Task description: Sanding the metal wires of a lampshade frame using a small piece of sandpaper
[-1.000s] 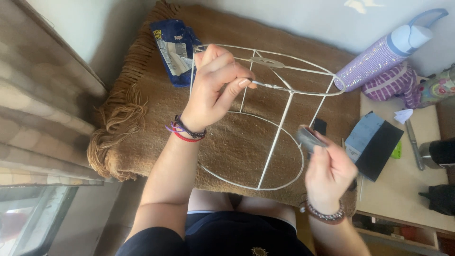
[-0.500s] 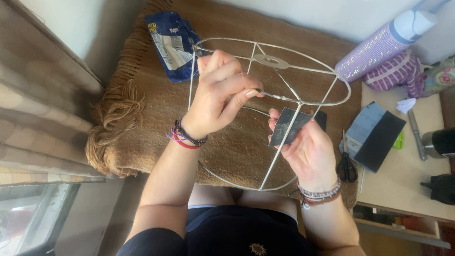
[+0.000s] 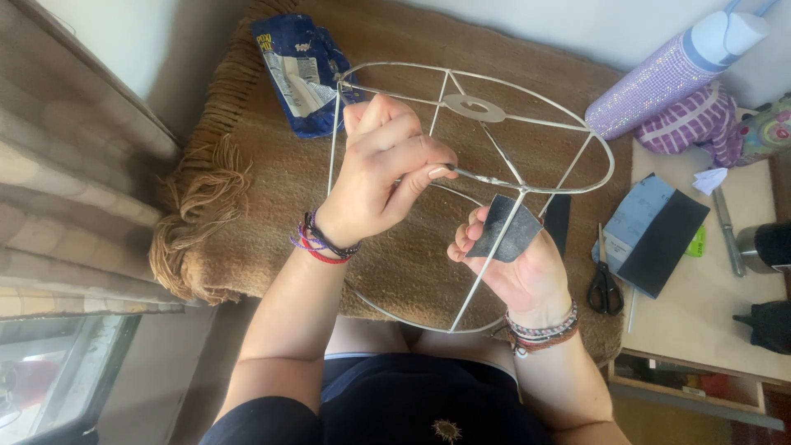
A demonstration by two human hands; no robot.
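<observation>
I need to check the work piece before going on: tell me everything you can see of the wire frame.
The wire frame is a lampshade skeleton of thin pale metal: two rings joined by straight struts, with spokes running to a flat washer-like centre ring at the top. It is bare, tilted and held above a brown fringed rug. The left hand pinches a spoke near the top ring. The right hand holds a dark sanding sheet against a strut.
</observation>
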